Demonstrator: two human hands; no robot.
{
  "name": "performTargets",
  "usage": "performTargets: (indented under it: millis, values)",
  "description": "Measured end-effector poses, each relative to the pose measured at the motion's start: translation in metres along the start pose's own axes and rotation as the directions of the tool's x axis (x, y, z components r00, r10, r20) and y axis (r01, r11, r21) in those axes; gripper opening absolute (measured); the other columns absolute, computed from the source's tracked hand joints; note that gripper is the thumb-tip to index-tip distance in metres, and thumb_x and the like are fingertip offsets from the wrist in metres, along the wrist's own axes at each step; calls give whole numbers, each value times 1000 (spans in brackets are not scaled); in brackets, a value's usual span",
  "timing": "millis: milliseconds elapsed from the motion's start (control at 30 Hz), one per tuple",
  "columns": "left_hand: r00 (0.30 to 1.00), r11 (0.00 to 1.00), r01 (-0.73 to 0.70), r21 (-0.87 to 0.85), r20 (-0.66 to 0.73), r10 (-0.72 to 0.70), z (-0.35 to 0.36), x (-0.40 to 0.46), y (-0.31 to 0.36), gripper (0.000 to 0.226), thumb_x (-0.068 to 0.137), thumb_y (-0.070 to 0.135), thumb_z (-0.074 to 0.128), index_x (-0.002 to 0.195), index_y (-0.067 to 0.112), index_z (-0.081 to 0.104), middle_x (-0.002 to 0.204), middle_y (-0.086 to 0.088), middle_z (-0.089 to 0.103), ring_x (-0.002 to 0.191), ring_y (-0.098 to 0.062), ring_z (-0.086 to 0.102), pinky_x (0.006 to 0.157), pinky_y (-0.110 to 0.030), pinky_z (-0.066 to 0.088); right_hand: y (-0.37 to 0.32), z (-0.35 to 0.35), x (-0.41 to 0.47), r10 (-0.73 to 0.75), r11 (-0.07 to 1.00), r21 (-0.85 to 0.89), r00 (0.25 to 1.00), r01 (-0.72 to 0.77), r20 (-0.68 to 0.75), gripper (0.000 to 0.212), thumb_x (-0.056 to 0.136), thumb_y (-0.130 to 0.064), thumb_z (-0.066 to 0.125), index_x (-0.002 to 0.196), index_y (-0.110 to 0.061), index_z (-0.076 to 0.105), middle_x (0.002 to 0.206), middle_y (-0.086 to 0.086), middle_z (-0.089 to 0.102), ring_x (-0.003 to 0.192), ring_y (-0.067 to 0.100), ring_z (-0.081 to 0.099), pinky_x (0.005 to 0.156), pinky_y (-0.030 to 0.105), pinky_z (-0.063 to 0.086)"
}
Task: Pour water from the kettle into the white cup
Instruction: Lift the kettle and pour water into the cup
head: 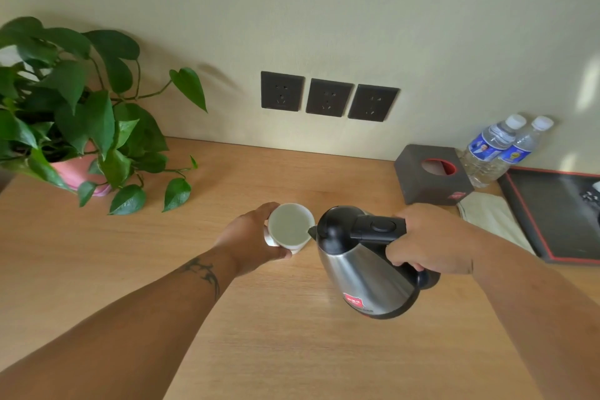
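Kettle [363, 265] hangs tilted in my right hand [431, 237], fingers wrapped around its black handle, spout touching the rim of the white cup [290, 226]. My left hand [251, 239] grips that cup just beside it, above the wooden table [292, 351].

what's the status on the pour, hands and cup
Left hand shut on white cup, right hand shut on kettle handle. Kettle tilted, spout at cup rim, cup looks partly filled. Nothing in the way.
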State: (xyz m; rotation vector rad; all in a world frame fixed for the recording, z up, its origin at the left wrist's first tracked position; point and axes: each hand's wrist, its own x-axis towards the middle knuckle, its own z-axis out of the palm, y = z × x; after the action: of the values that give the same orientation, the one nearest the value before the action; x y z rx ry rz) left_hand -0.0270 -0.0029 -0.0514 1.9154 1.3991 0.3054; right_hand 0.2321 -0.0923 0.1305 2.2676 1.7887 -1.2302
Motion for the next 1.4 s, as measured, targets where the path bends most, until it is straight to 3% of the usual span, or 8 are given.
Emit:
performTargets:
  millis: [100,200,400,700,1400]
  values:
    - [1000,1000,4,1,3,-4,0,0,-1,89,61,46,93,137,44,47,113,18,65,104,-12,61,87,-38,54,-1,-1,1,4,1000,-1,1000,-4,-1,47,72,-11,69,35,-38,61,34,-6,52,36,7,48,54,30,42]
    - [1000,1000,1,0,3,-1,1,0,0,88,62,45,93,137,44,47,112,19,65,103,-12,61,86,-36,53,1,-2,3,5,1000,5,1000,-5,-1,34,73,-10,70,44,-24,58,36,-4,52,35,8,47,55,31,41]
    - [1000,1000,19,-20,9,-19,1,0,-2,91,60,47,93,137,45,46,113,17,66,104,-12,62,89,-40,55,3,-2,8,7,1000,-29,1000,-6,14,20,69,-15,69,58,-12,52,43,2,55,42,17,47,59,36,41]
    - [1000,1000,18,-24,9,-18,1,-1,-1,92,61,46,94,139,44,45,115,17,65,105,-12,62,90,-41,56,4,-5,11,5,999,-50,1000,-4,19,20,60,-23,66,54,-11,52,43,4,56,46,22,49,61,37,41]
    - [1000,999,18,-40,8,-17,1,-2,2,86,63,43,94,136,44,48,113,19,65,104,-10,61,84,-35,52,-2,-6,12,32,997,-75,999,-30,24,21,61,-26,67,53,-10,56,46,7,59,49,21,50,66,37,44]
